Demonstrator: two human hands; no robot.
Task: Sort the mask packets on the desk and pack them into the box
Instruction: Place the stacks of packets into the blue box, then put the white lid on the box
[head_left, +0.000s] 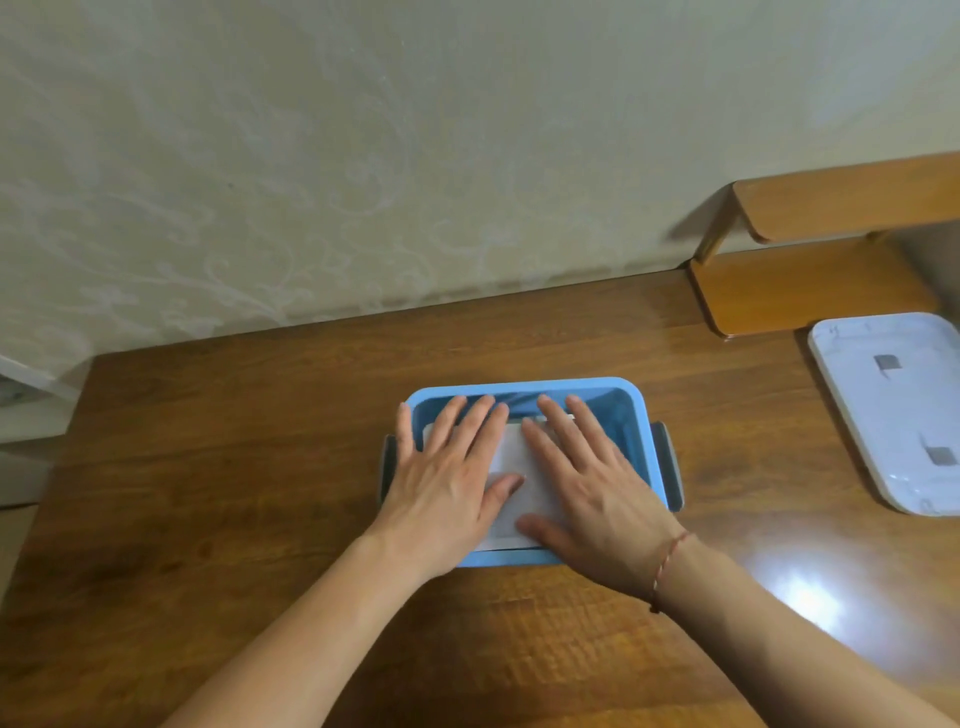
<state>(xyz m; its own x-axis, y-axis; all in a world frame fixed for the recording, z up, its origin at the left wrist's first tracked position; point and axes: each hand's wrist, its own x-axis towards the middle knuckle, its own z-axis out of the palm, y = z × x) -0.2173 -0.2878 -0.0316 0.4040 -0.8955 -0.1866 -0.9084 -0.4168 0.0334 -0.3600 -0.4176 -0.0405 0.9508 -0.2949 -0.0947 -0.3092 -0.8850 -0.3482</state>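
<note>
Both palms flat, fingers spread: my left hand (447, 478) and right hand (587, 483) press the white flat mask packets (511, 457) directly beneath, inside the blue rectangular plastic box (631, 415) (long axis left-right); gripping nothing.

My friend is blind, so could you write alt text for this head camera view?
Two bare hands, left hand and right hand, press flat on white mask packets inside an open blue plastic box on a brown wooden desk. A white rectangular lid lies to the right.
</note>
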